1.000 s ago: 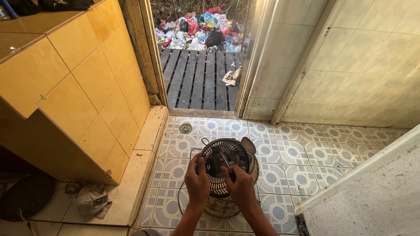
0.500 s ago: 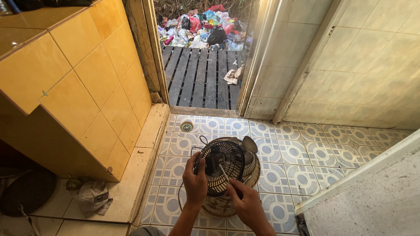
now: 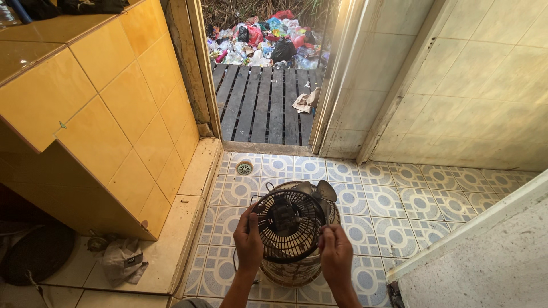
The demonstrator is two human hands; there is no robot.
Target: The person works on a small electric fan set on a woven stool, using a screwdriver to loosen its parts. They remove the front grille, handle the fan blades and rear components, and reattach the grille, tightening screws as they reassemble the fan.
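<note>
The patterned tile floor (image 3: 399, 199) is carrying a round woven basket (image 3: 294, 268), which is standing on it near the middle. A small round drain (image 3: 244, 168) is sitting in the floor near the doorway. A crumpled grey cloth (image 3: 123, 259) is lying on the plain tiles at the left.

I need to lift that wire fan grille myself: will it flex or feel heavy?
The black wire fan grille is probably light, being mostly open wire. It may flex slightly where the left hand and right hand grip its rim. Its round shape could roll if stood on edge.

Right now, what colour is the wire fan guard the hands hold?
Black, clearest in the head view: fan guard.
</note>
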